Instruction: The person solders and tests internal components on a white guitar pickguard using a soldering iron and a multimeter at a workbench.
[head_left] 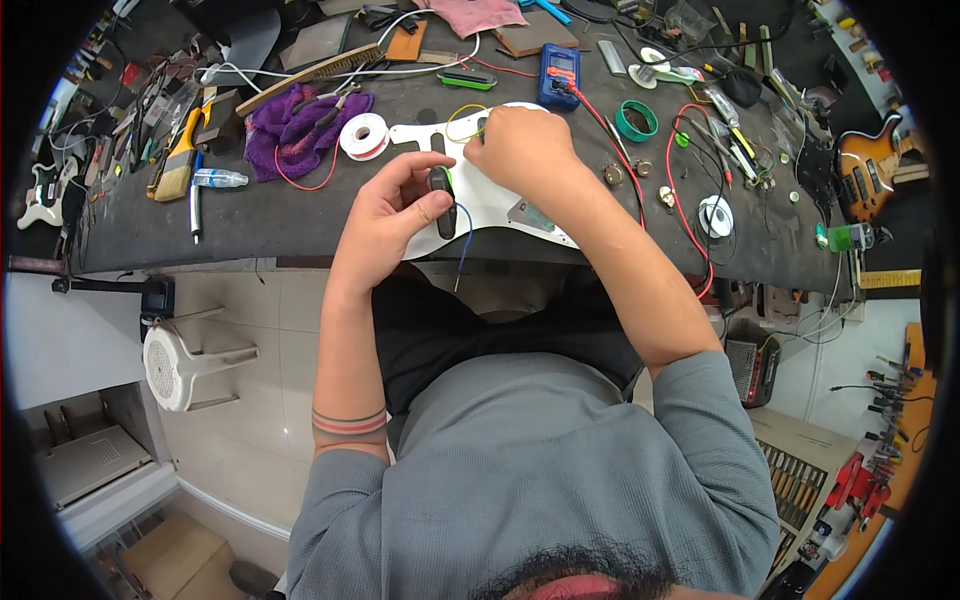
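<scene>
A white guitar pickguard [490, 205] lies at the table's near edge, under both my hands. My left hand [398, 205] is closed around a small dark oblong piece [442, 195] with a bright green edge, held upright between thumb and fingers. A thin blue wire [466, 245] hangs beside it, past the table edge. Over the pickguard's upper part, my right hand [525, 148] is closed with its knuckles up. Its fingertips are mostly hidden. A yellow wire [450, 122] loops up to those fingers; what they grip cannot be made out.
Left of the pickguard are a wire spool [364, 136], a purple cloth [290, 125] and a brush [178, 165]. A blue multimeter [559, 76] with red leads, a green round container [636, 121] and a white spool [715, 215] lie farther right. Below left stands a white stool [170, 367].
</scene>
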